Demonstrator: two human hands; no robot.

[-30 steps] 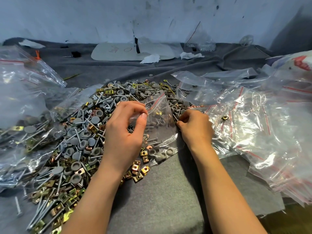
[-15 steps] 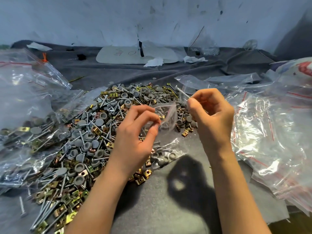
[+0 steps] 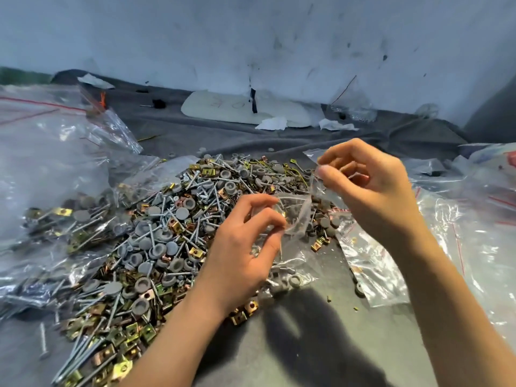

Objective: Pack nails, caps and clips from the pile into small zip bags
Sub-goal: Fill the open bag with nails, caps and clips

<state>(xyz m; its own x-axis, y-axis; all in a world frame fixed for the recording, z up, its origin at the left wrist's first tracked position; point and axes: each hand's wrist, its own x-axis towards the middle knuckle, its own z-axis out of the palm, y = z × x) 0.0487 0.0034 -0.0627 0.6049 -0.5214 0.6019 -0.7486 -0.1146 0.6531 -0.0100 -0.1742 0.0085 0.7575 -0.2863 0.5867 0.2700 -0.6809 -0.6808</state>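
A big pile of silver nails, grey round caps and brass clips covers the grey cloth at the centre left. Above its right edge I hold a small clear zip bag between both hands. My left hand pinches the bag's lower left edge between thumb and fingers. My right hand is raised higher and pinches the bag's upper right edge. The bag's lower part hangs down to the cloth, with a few grey caps in it.
Large clear bags with packed parts lie at the left. A heap of small zip bags with red strips lies at the right. A white board and paper scraps lie at the back by the wall.
My right hand rose from the cloth at the pile's right edge and now holds the bag's edge up. The left hand kept its pinch on the bag.
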